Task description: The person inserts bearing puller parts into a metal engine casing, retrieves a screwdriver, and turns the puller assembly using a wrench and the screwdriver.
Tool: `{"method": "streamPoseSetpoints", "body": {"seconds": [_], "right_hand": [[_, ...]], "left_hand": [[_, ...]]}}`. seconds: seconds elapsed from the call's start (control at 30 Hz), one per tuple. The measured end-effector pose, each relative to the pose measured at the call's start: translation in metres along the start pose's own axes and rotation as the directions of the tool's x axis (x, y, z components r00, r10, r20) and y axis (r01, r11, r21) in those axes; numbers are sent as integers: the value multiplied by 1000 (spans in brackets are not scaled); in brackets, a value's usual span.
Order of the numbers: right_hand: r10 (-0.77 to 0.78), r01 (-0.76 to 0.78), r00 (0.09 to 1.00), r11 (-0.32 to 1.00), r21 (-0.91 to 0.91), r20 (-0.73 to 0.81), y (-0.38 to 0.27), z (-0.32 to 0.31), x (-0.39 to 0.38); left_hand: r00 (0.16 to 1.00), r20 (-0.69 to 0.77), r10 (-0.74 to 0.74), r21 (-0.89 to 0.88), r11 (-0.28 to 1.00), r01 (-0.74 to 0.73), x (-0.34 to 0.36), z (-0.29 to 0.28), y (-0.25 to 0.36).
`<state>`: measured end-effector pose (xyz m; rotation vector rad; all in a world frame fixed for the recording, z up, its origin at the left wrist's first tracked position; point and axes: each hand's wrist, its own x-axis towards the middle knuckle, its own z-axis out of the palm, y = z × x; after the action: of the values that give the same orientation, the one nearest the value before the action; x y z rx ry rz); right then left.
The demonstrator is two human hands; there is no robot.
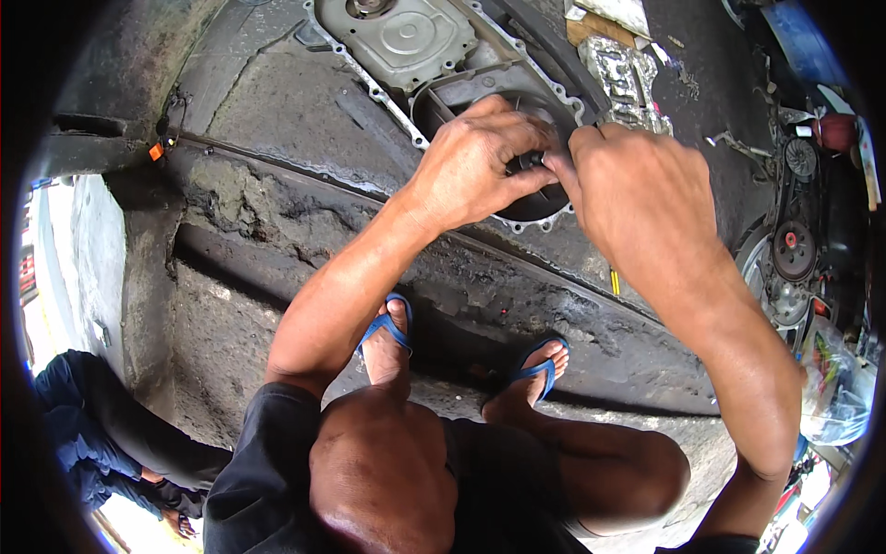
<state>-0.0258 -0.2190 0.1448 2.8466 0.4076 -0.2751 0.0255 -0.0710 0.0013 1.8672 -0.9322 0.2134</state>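
My left hand [484, 159] is closed, its thumb and fingers pinching a small black cylindrical piece [526, 163]. Right beside it, my right hand [641, 189] is closed too, with the thumb tip against the black piece's right end. The back of that hand hides its fingers and whatever they hold. Below both hands lies a grey metal engine cover [403, 39] with bolt holes along its rim. Its round dark cavity [515, 214] sits directly under the hands, which partly hide it.
A silver metal casting [620, 81] lies beyond my right hand, near cardboard [591, 30]. Belt pulleys [794, 251] and a clear plastic bag [835, 383] are at the right. A thin yellow item [615, 282] lies below. Another person's dark-clothed legs [120, 434] show at lower left.
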Motion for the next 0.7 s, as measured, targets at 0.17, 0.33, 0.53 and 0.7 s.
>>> {"method": "streamPoseSetpoints", "body": {"seconds": [0.17,0.33,0.53,0.7], "right_hand": [[-54,77,972,993,94,-231,-10,-4,-11],[-91,91,988,996,1,-124,-9,0,-3],[-25,26,995,1000,8,-99,-10,-11,-3],[-127,125,984,992,-25,-121,-5,2,-1]], "left_hand": [[999,-39,-16,7,1000,16,-6,5,2],[998,-57,-18,-7,1000,17,-9,7,0],[999,-36,-33,-30,999,32,-8,5,-1],[996,-14,-87,-2,996,87,-7,3,2]]}}
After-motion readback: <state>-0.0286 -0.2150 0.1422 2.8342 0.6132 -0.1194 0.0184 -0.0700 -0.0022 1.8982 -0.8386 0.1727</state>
